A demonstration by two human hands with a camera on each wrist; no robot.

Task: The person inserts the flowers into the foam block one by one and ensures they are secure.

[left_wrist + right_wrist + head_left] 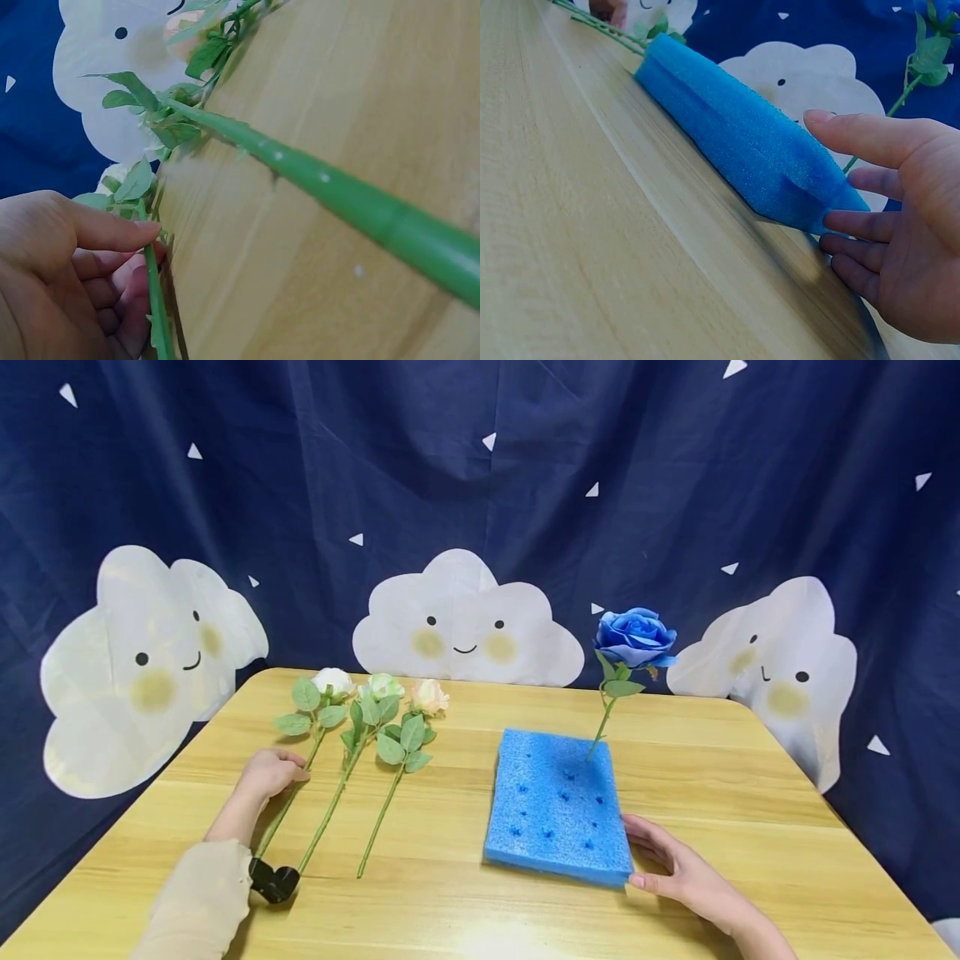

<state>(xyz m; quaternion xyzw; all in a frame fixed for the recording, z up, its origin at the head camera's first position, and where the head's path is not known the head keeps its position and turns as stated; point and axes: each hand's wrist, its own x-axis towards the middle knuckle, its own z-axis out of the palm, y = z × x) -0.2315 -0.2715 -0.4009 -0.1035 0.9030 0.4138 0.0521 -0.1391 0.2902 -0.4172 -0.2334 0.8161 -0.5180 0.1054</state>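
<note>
My left hand (272,774) pinches the green stem of a white artificial flower (332,682) between thumb and fingers, below its leaves. That stem lies along the table on the left, and the left wrist view shows the thumb across it. At the near right corner of a blue foam block (555,810), my right hand (678,870) has its fingers spread loosely along the side, fingertips right at the edge. Several small holes dot the block's top. A blue rose (636,637) stands upright in the block's far right corner, leaning slightly right.
A pale green flower (382,687) and a peach flower (429,697) lie beside the white one, blooms towards the far edge. All are on a wooden table (450,918). Behind it hangs a navy curtain (420,460) with smiling clouds.
</note>
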